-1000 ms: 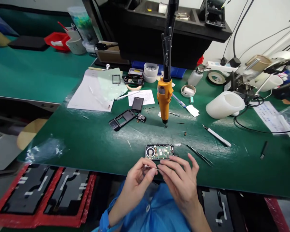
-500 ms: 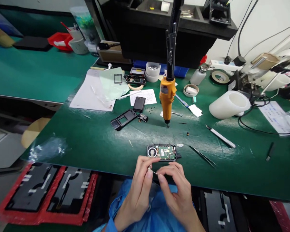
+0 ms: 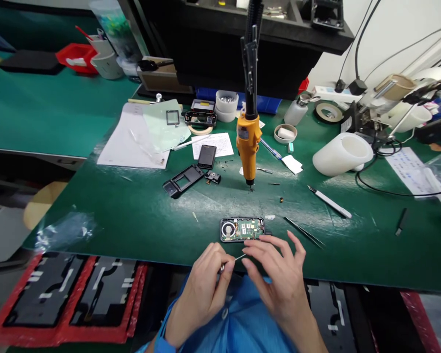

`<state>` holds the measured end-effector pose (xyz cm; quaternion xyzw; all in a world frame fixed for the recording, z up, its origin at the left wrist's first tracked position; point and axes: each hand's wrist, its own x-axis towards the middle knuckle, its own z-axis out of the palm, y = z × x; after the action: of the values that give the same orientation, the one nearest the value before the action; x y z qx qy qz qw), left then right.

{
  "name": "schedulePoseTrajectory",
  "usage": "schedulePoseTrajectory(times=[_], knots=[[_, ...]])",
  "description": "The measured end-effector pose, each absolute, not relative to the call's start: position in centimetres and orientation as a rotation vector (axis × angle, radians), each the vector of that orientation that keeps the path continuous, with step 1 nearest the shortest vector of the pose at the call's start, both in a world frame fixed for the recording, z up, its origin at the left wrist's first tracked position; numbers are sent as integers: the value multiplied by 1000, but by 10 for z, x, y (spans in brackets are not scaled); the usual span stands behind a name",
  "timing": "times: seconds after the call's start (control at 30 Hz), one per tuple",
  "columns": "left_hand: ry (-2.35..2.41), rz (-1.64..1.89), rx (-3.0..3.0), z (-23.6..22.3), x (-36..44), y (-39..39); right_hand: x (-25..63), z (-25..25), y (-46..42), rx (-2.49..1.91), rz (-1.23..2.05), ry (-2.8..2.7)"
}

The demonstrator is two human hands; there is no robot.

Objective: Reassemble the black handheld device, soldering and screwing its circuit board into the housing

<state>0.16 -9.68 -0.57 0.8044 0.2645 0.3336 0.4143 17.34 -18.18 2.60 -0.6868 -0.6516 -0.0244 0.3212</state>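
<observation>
I had the left hand [image 3: 206,279] clamped, thumb against forefinger, on a thin part [image 3: 240,257]; its free end pointed toward the right hand [image 3: 279,277], above the bench's near edge; a small shiny piece [image 3: 221,268] showed at the left grip – I could not tell whether it belonged to the thin part.

I had the right hand with thumb and fingers spread apart, the free end lying in view between their tips; I could not tell whether they touched it; the two hands were near each other but not joined.

The phone [image 3: 248,228], board exposed, lay flat on the bench [image 3: 132,220] just beyond the fingers; a white tag [image 3: 270,217] lay just beside its far right corner; tweezers [image 3: 304,232] lay to the right, and the knife [image 3: 330,202] lay farther right.

Beyond the phone the orange driver [image 3: 248,147] hung upright, bit down; I could not tell whether the bit met the bench; to its left lay a dark frame [image 3: 183,180], with a small module [image 3: 213,177] near its right end and a screen [image 3: 207,157] just beyond – partly on a printed sheet [image 3: 223,143].
</observation>
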Motion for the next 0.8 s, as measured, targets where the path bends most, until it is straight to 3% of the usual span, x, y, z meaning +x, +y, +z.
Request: schedulePoseTrajectory(times=[0.4,0.8], knots=[[788,584,1784,-9,-14,-105,171,35,-178,-1600,357,-1844],[569,848,2058,-11,-21,-96,164,37,-187,-1677,451,-1940]])
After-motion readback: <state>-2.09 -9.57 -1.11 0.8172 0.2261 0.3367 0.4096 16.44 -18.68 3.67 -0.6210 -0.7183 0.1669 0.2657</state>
